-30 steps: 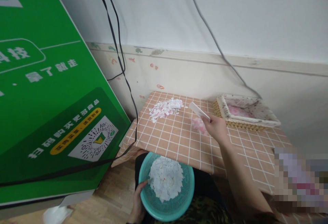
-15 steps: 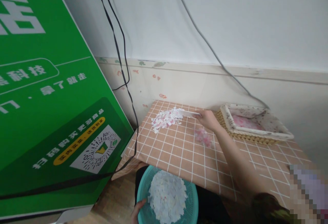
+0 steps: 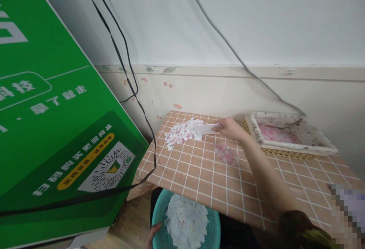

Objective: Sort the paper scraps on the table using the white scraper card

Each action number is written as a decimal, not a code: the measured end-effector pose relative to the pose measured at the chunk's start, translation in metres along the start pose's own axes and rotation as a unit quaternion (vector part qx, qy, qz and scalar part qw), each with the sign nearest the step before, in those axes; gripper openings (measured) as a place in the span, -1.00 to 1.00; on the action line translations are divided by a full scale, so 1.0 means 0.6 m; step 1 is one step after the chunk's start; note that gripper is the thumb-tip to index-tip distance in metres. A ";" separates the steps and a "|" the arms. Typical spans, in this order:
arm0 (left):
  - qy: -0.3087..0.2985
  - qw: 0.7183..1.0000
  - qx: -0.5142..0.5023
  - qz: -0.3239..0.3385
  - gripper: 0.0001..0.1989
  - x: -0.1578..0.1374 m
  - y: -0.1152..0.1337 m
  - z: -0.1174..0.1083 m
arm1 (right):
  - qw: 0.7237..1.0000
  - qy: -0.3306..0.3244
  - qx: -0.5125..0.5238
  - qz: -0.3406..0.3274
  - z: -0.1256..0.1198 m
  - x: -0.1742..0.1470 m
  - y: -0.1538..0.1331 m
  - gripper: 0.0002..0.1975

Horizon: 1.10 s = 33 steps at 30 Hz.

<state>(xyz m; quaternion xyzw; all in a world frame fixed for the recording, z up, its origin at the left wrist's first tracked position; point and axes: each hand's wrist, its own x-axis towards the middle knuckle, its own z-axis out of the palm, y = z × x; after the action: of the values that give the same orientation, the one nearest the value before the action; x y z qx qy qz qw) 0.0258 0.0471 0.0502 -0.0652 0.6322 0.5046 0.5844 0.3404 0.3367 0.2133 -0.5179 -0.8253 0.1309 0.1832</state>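
Note:
My right hand grips a flat white card over the table. The card's far end touches a heap of white and pinkish paper scraps. Nearer to me, below that wrist, lies a small pink pile, whose pieces are blurred. My left hand is closed on the left rim of a teal plastic basket, with part of the hand cut off by the frame edge. White paper scraps fill much of this basket, which sits at the table's front edge.
A lined wicker basket with pink contents stands at the table's back right. The checked tablecloth reaches the wall. On the left rises a green printed panel, with a black strap hanging across the table's left corner. A pixelated patch covers the lower right.
My right hand has tilted the card so its broad face shows, with its end against the heap. The view has turned slightly right. The left hand keeps its hold.

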 end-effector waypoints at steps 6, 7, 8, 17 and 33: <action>0.031 0.995 -0.038 -0.089 -0.71 -0.018 0.000 0.023 | 0.999 -0.022 0.032 -0.004 -0.011 -0.006 0.002 -0.78; 0.035 0.995 -0.036 -0.088 -0.69 -0.020 0.000 0.023 | 0.998 -0.042 0.049 -0.016 -0.013 -0.007 0.002 -0.78; 0.032 0.996 -0.033 -0.081 -0.70 -0.021 0.000 0.023 | 0.996 -0.058 0.067 -0.024 -0.015 -0.007 0.003 -0.78; 0.005 0.999 -0.019 -0.048 -0.80 -0.006 -0.011 0.008 | 0.983 -0.116 0.139 -0.032 -0.014 -0.011 -0.005 -0.76; 0.000 0.999 -0.021 -0.036 -0.87 0.000 -0.012 0.005 | 0.973 -0.136 0.185 -0.016 -0.023 -0.018 -0.007 -0.77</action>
<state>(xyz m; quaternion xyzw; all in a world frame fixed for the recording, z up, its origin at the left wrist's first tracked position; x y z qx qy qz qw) 0.0326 0.0457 0.0470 -0.1000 0.6183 0.4967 0.6008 0.3473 0.3253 0.2254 -0.4392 -0.8122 0.3475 0.1634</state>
